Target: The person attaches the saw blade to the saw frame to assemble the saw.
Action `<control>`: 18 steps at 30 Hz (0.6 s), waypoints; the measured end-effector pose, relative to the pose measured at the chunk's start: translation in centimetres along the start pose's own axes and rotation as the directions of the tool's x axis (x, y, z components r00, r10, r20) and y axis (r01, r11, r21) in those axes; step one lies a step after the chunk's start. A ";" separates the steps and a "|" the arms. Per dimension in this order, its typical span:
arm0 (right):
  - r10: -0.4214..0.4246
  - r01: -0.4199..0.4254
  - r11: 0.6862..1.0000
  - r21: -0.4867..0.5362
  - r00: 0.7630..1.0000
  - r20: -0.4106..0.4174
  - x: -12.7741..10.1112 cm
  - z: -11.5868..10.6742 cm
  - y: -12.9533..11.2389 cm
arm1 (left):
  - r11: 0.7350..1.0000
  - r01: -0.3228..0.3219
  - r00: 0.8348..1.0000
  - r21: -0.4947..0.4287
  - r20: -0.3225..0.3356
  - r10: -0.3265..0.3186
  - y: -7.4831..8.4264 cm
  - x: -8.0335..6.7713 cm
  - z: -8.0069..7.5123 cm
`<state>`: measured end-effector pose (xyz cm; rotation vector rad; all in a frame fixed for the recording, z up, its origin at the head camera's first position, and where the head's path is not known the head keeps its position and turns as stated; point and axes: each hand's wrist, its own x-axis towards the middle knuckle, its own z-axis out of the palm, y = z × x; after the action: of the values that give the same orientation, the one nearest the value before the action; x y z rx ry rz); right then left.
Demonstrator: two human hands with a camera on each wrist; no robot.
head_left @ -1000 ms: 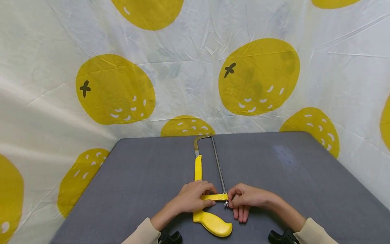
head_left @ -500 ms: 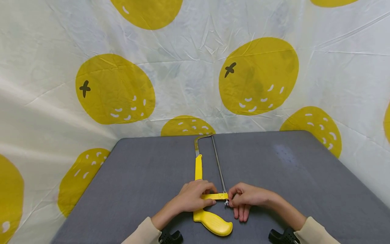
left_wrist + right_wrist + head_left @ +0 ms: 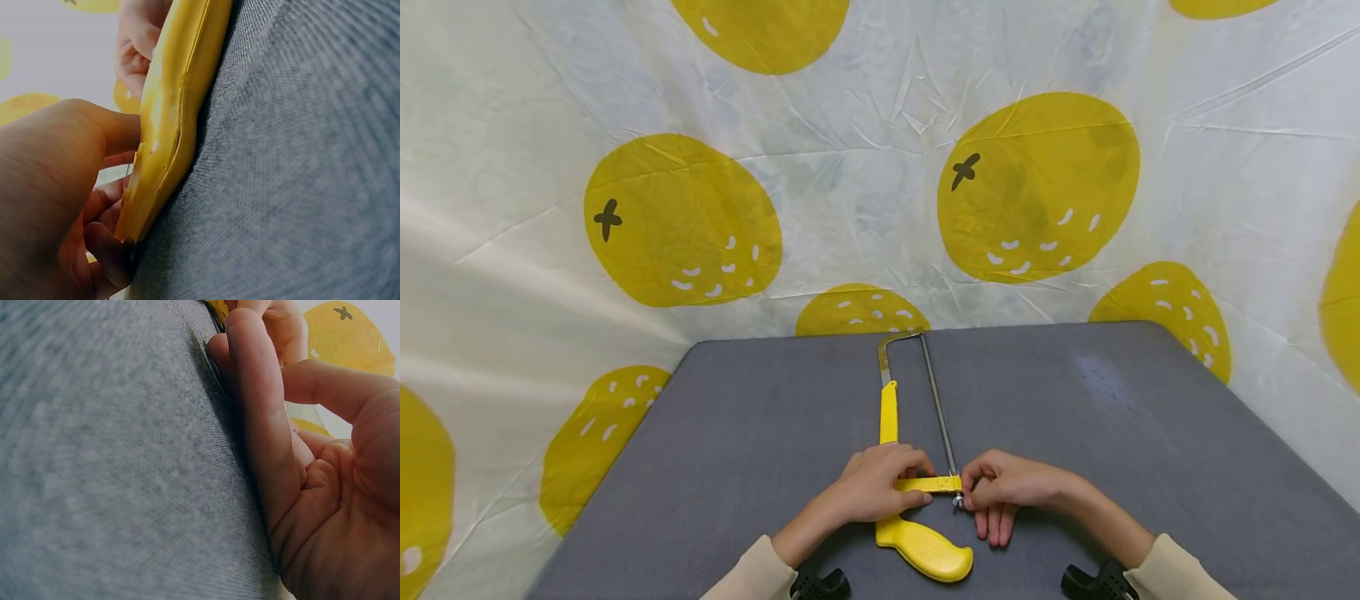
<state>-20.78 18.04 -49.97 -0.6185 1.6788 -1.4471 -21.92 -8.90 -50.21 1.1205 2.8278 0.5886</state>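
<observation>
A hacksaw [image 3: 889, 412] with a yellow frame and handle lies flat on the grey table, its blade side toward the right. My left hand [image 3: 876, 483] holds the frame just above the handle [image 3: 928, 552], fingers and thumb on either side of the yellow crossbar [image 3: 934, 484]. In the left wrist view the yellow handle [image 3: 172, 106] runs past the thumb. My right hand [image 3: 1011, 487] has its thumb and index finger pinched at the small metal wing nut [image 3: 958, 502] at the crossbar's end. The other fingers extend down by the table; the exact contact is partly hidden.
The grey table [image 3: 760, 417] reaches back to a white cloth [image 3: 865, 208] printed with yellow fruit, which hangs behind and at the sides. Black wrist straps [image 3: 818, 583] show at the bottom edge.
</observation>
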 end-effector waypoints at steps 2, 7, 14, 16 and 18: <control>0.002 -0.002 1.000 0.001 1.000 -0.002 0.0 0.0 0.0 | 1.000 0.003 1.000 -0.001 0.002 -0.003 0.0 0.0 0.0; 0.009 -0.009 1.000 0.005 1.000 -0.004 0.0 0.0 -0.1 | 1.000 0.012 1.000 -0.006 0.011 -0.012 0.0 0.0 -0.1; 0.011 -0.011 1.000 0.007 1.000 -0.006 -0.2 0.0 -0.4 | 1.000 0.011 1.000 -0.007 0.010 -0.011 0.0 0.1 -0.2; 0.013 -0.013 1.000 0.008 1.000 -0.006 -0.2 0.0 -0.4 | 1.000 0.010 1.000 -0.003 0.009 -0.010 0.0 0.2 -0.3; 0.016 -0.016 1.000 0.008 1.000 -0.006 -0.2 0.0 -0.5 | 1.000 0.009 1.000 -0.001 0.008 -0.009 0.1 0.2 -0.3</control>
<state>-20.76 18.13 -49.37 -0.5960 1.6777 -1.4453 -22.09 -8.83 -49.89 1.1069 2.8235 0.5836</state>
